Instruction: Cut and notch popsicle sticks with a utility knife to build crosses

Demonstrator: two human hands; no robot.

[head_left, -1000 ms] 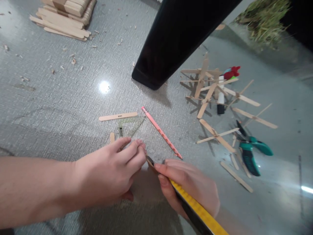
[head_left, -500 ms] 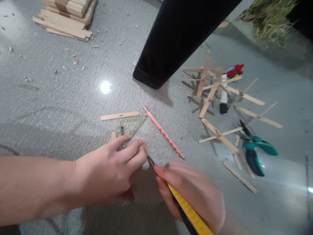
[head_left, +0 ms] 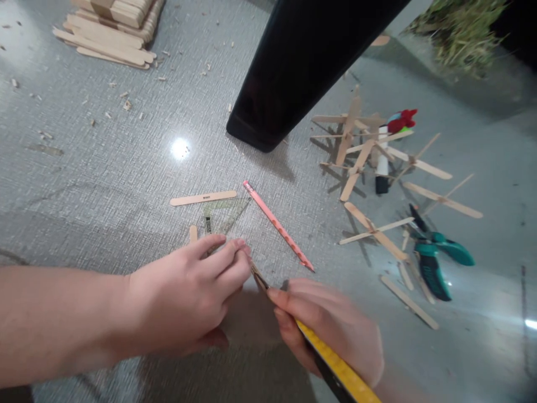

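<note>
My right hand [head_left: 331, 324] is wrapped round a yellow and black utility knife [head_left: 331, 361], its thumb near the blade. The dark blade [head_left: 260, 280] points up and left to the fingertips of my left hand [head_left: 197, 285]. That hand is closed, pinching what looks like a craft stick [head_left: 253, 269]; only a narrow tan edge shows beside the blade, the rest is hidden by fingers. Just beyond the left fingers lie a clear set square [head_left: 226, 204], partly covered, and a loose craft stick [head_left: 203, 198]. A pink pencil [head_left: 277, 224] lies diagonally above both hands.
Stacked craft sticks [head_left: 109, 42] lie at the back left, with wood chips [head_left: 127, 104] scattered around. A black object [head_left: 289, 84] slants in from the top. To the right are crossed-stick pieces [head_left: 371, 226], a marker [head_left: 382, 162], green-handled pliers [head_left: 432, 252] and dried grass [head_left: 461, 33].
The right hand and knife have shifted slightly down and right, away from the left fingers, and more of the blade area shows. The left hand keeps its grip nearly still.
</note>
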